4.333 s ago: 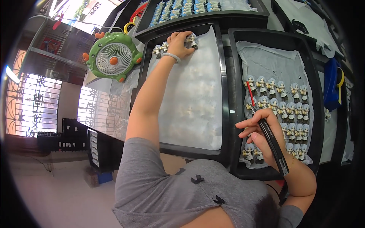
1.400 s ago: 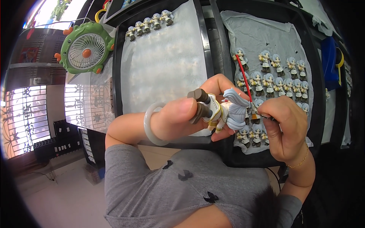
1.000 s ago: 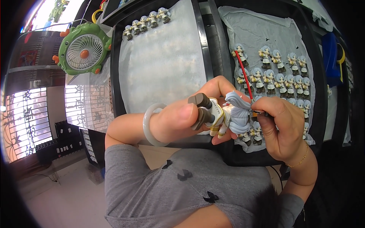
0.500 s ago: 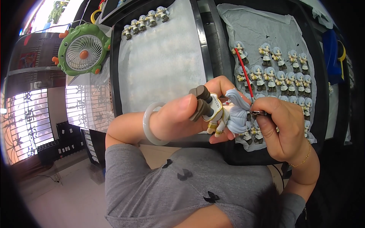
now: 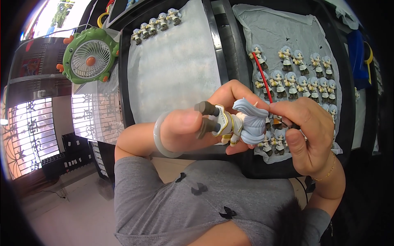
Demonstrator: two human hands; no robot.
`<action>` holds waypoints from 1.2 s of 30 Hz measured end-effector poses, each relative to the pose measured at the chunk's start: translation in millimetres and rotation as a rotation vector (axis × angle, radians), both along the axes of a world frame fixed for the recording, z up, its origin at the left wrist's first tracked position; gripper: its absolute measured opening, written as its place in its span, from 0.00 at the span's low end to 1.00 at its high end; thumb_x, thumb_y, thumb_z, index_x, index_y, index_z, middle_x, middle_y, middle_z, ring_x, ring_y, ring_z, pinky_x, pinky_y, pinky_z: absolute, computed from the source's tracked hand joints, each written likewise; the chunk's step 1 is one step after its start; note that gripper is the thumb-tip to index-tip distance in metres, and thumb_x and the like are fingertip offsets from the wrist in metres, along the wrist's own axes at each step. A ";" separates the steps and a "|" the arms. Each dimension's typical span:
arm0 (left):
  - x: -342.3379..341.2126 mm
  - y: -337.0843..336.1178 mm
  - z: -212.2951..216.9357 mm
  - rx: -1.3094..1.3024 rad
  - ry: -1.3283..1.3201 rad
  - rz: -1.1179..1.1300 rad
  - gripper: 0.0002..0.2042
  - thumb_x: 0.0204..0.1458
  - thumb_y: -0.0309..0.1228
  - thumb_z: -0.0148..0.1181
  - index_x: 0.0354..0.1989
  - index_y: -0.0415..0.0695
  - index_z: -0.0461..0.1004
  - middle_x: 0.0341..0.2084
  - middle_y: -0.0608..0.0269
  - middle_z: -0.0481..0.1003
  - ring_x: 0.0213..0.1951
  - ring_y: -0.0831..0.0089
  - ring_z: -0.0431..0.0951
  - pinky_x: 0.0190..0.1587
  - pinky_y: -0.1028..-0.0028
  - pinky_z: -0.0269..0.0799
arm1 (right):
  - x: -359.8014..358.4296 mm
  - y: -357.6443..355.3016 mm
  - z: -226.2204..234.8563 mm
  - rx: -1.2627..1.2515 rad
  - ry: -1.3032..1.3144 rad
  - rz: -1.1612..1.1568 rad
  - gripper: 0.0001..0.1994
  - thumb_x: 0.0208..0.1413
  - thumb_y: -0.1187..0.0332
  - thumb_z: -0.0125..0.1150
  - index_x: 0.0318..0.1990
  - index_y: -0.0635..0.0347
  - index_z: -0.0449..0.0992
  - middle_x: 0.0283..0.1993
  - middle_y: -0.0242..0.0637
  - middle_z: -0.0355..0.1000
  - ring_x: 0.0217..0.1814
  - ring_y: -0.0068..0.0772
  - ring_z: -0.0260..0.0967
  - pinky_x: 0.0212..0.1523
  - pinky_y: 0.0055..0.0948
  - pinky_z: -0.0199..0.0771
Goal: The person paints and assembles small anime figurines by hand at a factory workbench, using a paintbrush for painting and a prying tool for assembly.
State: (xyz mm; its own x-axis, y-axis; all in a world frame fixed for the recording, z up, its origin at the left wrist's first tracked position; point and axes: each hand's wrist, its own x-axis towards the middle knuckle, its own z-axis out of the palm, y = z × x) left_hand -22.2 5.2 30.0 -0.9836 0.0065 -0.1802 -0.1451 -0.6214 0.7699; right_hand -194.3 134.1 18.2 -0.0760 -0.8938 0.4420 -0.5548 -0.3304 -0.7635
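Observation:
My left hand (image 5: 184,128) is closed around a small figurine (image 5: 251,122) with pale blue-grey hair, a white and gold outfit and dark boots. It lies sideways, boots toward my thumb and the back of its hair toward my right hand. Close beside the hair, my right hand (image 5: 310,133) is closed on a thin red stick-like tool (image 5: 263,78), which slants up and away over the right tray. A dark slim piece (image 5: 293,126) also shows between my right fingers; its kind and the tool's working end cannot be made out.
The right black tray (image 5: 346,123) holds rows of similar figurines (image 5: 291,84) on white paper. In the left tray (image 5: 216,35), several figurines (image 5: 163,20) stand at the far end. A green fan (image 5: 106,45) is at far left, a blue object (image 5: 358,61) at far right.
The figurine has shifted slightly left and turned a little in my left hand. My right fingers have opened somewhat and drawn back from the hair, with the red tool still held.

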 end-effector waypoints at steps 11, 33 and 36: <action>2.7 -1.0 3.2 0.010 -0.029 -0.022 0.38 0.38 0.59 0.50 0.52 0.43 0.50 0.40 0.57 0.60 0.27 0.74 0.59 0.31 0.76 0.56 | 2.4 2.5 -0.1 -0.005 0.243 -0.023 0.14 0.52 0.65 0.49 0.39 0.66 0.73 0.21 0.35 0.65 0.20 0.31 0.60 0.23 0.27 0.58; 0.1 -1.9 -1.1 0.040 -0.037 -0.039 0.40 0.38 0.59 0.50 0.53 0.42 0.50 0.40 0.57 0.61 0.31 0.74 0.62 0.31 0.77 0.58 | 5.3 2.2 -6.4 -0.110 0.050 -0.099 0.09 0.45 0.67 0.59 0.32 0.62 0.71 0.20 0.34 0.63 0.18 0.33 0.61 0.17 0.27 0.59; 0.7 0.6 -3.5 0.061 -0.021 -0.015 0.39 0.38 0.57 0.50 0.53 0.41 0.50 0.40 0.57 0.61 0.31 0.74 0.63 0.32 0.77 0.59 | 5.9 3.5 -3.5 -0.029 0.135 -0.108 0.10 0.47 0.64 0.58 0.27 0.61 0.68 0.18 0.34 0.62 0.16 0.34 0.61 0.16 0.27 0.59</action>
State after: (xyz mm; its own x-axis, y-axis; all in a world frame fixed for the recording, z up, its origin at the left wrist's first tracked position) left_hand -21.5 5.9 26.5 -0.9793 0.0324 -0.1999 -0.1704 -0.6651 0.7270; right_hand -188.4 137.6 14.7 -0.1092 -0.8704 0.4801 -0.6849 -0.2842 -0.6710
